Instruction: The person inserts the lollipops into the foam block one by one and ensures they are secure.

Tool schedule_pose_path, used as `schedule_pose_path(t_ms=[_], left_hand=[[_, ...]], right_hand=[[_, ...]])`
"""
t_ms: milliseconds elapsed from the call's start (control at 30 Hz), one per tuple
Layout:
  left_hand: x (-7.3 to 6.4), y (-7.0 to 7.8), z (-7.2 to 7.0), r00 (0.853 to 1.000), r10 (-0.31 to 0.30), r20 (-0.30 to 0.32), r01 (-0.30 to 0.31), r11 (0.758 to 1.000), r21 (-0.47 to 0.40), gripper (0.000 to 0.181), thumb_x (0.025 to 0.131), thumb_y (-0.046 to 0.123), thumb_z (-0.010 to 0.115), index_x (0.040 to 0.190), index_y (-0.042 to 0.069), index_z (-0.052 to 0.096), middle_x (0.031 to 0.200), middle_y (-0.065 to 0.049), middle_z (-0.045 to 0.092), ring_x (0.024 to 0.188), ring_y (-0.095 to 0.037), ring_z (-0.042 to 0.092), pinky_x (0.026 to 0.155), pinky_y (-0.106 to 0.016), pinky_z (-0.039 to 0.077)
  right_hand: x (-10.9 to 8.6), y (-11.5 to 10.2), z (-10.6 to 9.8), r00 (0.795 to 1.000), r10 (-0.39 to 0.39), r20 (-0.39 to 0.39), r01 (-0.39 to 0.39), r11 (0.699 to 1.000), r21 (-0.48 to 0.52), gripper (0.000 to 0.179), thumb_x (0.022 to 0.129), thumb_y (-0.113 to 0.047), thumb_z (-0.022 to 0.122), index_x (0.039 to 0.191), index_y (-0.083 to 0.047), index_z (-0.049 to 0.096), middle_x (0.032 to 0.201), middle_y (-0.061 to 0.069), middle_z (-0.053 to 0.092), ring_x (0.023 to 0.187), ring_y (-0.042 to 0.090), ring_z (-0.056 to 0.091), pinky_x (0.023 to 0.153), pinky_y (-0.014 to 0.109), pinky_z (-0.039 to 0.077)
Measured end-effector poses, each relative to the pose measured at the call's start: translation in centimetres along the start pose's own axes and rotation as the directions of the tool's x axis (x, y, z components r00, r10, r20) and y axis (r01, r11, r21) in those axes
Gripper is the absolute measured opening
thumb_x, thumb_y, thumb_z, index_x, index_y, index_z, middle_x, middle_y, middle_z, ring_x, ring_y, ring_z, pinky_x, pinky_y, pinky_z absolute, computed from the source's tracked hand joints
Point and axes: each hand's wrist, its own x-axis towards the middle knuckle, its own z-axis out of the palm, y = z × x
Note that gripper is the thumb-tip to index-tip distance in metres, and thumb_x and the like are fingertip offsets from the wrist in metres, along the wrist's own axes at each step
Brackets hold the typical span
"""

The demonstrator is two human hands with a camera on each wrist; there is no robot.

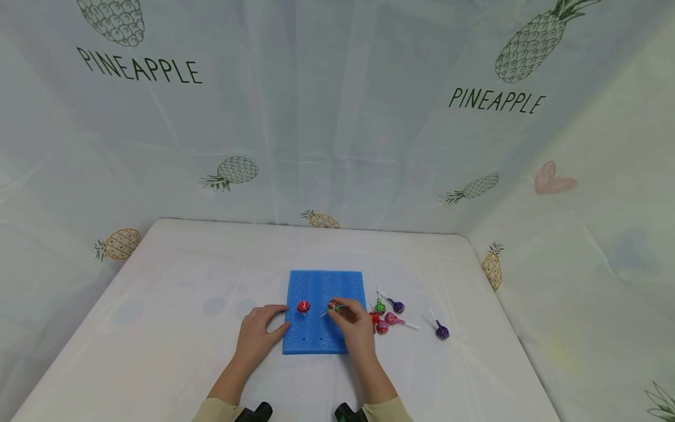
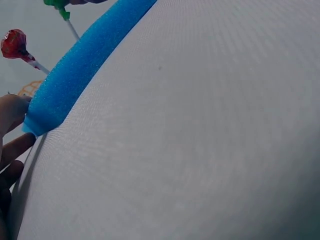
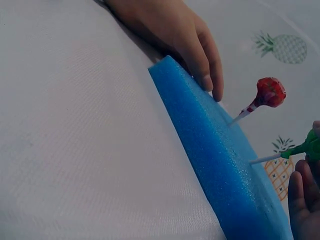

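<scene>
A blue foam board (image 1: 324, 287) lies flat on the table, with small holes along its near part. One red lollipop (image 1: 303, 306) stands upright in it by its stick, left of the middle. My right hand (image 1: 354, 328) pinches a green-wrapped lollipop (image 3: 311, 145) by its head, over the board. Its white stick (image 3: 265, 159) slants down to the foam, the tip right at the surface. My left hand (image 1: 259, 333) rests against the board's left edge, thumb and fingertips touching it. In the left wrist view, fingers (image 2: 17, 147) of that hand show at the foam's corner.
Right of the board lie several loose lollipops: a green one (image 1: 379, 306), a pink one (image 1: 391, 318), red ones, and a purple one (image 1: 398, 306). Another purple lollipop (image 1: 442, 332) lies farther right. A pineapple-printed cloth (image 1: 337, 117) hangs behind the white table (image 1: 211, 264).
</scene>
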Motion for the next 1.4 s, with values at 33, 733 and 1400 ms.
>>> schedule_pose_path(t_ms=[33,733,1400], left_hand=[[0.0,0.0,0.0,1.0,0.001,0.003,-0.001,1.0,0.003,0.037,0.083,0.026,0.077,0.117,0.016,0.069,0.119,-0.005,0.066,0.11,-0.029,0.056,0.091,-0.053,0.042],[0.1,0.1,0.0,0.999,-0.033,0.026,0.033,0.999,0.002,0.038,0.084,0.029,0.077,0.119,0.016,0.068,0.12,-0.005,0.066,0.112,-0.029,0.055,0.095,-0.055,0.04],[0.2,0.2,0.0,0.996,-0.072,0.052,0.072,0.997,0.015,0.039,0.084,0.031,0.076,0.12,0.017,0.068,0.122,-0.004,0.065,0.114,-0.029,0.054,0.097,-0.054,0.039]], right_hand=[[0.0,0.1,0.1,1.0,-0.004,0.009,0.004,1.0,-0.012,0.029,0.084,-0.013,0.077,0.112,-0.006,0.072,0.107,0.001,0.067,0.094,0.018,0.061,0.079,0.023,0.052],[-0.5,-2.8,0.8,0.991,0.018,0.129,-0.022,0.999,0.024,0.026,0.091,-0.006,0.068,0.116,-0.001,0.068,0.111,0.007,0.065,0.094,0.021,0.059,0.074,0.021,0.051],[-0.3,-1.9,1.0,0.992,-0.018,0.127,0.013,0.999,0.04,0.027,0.091,-0.006,0.068,0.116,0.002,0.068,0.11,0.007,0.066,0.092,0.019,0.057,0.071,0.019,0.05]])
